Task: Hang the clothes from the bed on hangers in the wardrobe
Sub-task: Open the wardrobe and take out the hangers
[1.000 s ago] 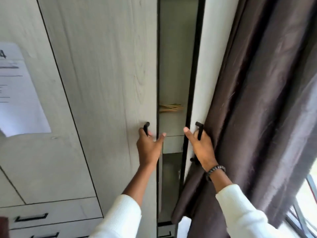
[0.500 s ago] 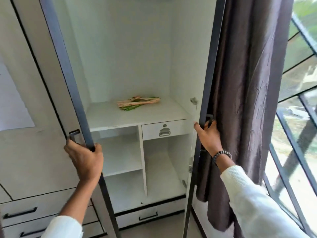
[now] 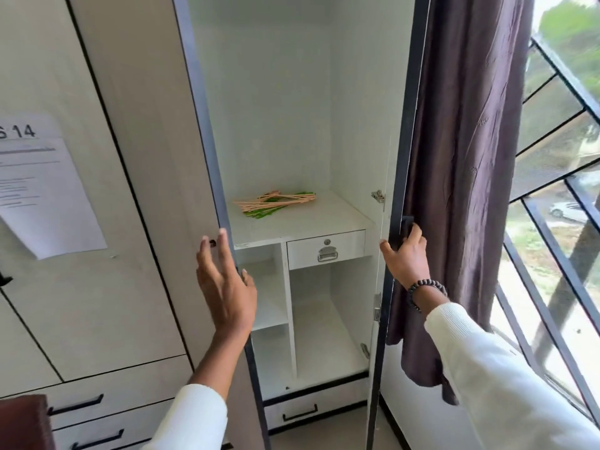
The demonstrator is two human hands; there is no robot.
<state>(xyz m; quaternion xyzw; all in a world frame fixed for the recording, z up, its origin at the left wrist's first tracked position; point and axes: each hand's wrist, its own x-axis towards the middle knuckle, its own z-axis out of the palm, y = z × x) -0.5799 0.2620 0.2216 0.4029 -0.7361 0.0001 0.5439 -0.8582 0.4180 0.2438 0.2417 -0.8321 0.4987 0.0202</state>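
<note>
From the head camera: the wardrobe stands with both doors swung wide. The left hand is spread, fingers straight, holding nothing, in front of the left door edge just by its small black handle. The right hand curls around the black handle on the right door, against a dark curtain. A pile of hangers, tan and green, lies flat on the inner shelf, above 1 small locked drawer. No clothes or bed are in view.
</note>
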